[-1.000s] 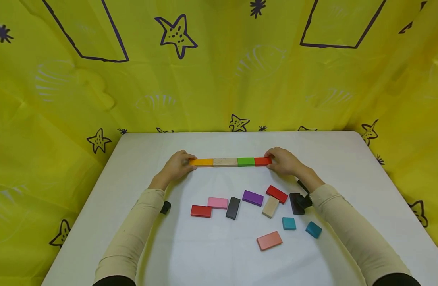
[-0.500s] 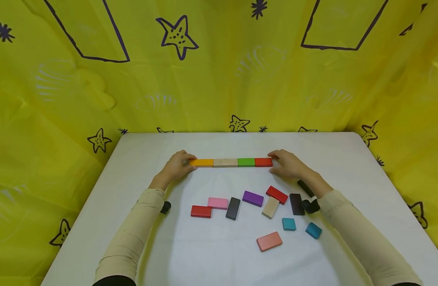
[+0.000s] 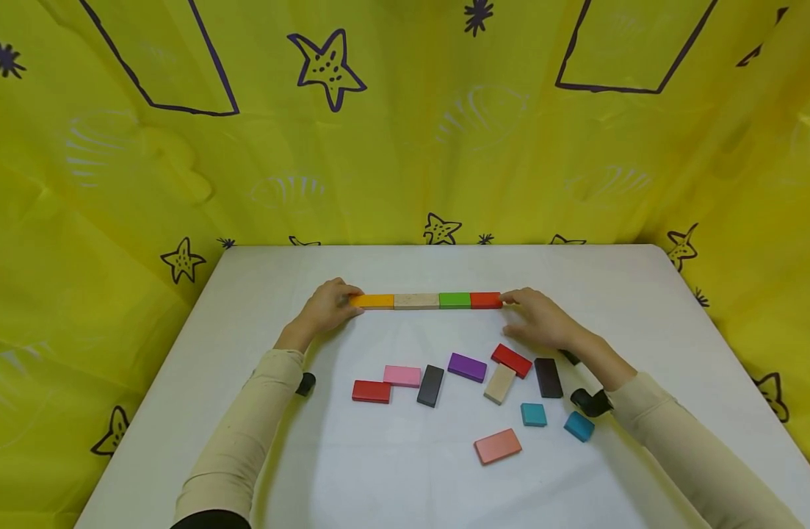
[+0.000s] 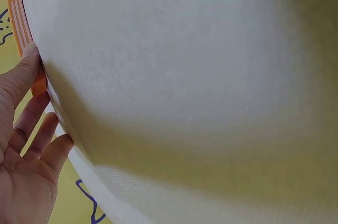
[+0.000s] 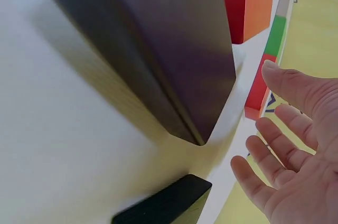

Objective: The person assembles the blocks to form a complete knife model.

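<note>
A straight row of blocks lies across the far part of the white table in the head view. From left to right it runs orange block [image 3: 377, 302], pale wooden block [image 3: 416, 301], green block [image 3: 454, 300] and red block [image 3: 486, 300], end against end. My left hand [image 3: 327, 305] pinches the row's left end; in the left wrist view its thumb lies on the orange block [image 4: 19, 23]. Just right of the red end is my right hand [image 3: 538, 317], thumb and fingers spread. The right wrist view shows nothing in its grasp, near the red block [image 5: 259, 89].
Nearer lie loose blocks: red [image 3: 371, 391], pink [image 3: 402, 376], dark grey [image 3: 430, 386], purple [image 3: 467, 367], another red [image 3: 512, 360], pale wood [image 3: 500, 383], black [image 3: 548, 378], two teal [image 3: 533, 414] and salmon [image 3: 498, 447]. Another black block [image 3: 569, 357] is partly under the right forearm.
My right hand has let go of the red end block and drawn back toward the right and nearer. The left hand stays on the orange block, and the row keeps its place.
</note>
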Demonstrator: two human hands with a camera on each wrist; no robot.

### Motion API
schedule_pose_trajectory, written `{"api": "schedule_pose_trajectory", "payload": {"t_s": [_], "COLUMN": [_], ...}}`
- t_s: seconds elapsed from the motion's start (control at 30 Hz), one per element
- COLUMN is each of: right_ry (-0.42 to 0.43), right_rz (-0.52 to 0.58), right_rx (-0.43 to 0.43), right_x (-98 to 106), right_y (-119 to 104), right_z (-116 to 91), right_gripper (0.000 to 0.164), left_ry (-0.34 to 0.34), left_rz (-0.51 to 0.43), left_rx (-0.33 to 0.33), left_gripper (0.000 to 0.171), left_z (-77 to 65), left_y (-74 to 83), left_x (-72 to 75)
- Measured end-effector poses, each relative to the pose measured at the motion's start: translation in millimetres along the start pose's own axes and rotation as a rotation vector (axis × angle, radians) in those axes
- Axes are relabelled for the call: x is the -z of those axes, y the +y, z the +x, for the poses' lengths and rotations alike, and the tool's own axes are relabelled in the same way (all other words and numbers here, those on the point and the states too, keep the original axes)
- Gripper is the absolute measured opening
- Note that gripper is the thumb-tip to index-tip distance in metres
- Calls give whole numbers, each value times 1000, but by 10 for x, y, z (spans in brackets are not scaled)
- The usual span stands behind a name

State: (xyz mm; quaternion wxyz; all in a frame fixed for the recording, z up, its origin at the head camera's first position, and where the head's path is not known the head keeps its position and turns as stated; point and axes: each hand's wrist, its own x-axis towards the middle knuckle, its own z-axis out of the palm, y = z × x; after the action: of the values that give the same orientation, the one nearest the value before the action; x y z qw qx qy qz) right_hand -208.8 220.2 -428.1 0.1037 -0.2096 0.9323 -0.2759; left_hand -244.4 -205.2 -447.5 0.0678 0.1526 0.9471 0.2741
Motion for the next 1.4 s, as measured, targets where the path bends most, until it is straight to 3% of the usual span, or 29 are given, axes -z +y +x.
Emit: {"api": "schedule_pose_trajectory", "payload": {"t_s": [0.8, 1.4], "right_ry": [60, 240], "right_rz": [70, 43], "right_rx": [20, 67], "right_x": [63, 136], "right_y": [15, 214], "right_z": [-472, -797], "right_gripper": [61, 57], "left_ry": [7, 12], "left_rz": [15, 5], "left_rx": [-3, -1], "left_gripper": [34, 35], "left_z": [-21, -31], "left_y": [13, 9], "left_x": [-1, -16]}}
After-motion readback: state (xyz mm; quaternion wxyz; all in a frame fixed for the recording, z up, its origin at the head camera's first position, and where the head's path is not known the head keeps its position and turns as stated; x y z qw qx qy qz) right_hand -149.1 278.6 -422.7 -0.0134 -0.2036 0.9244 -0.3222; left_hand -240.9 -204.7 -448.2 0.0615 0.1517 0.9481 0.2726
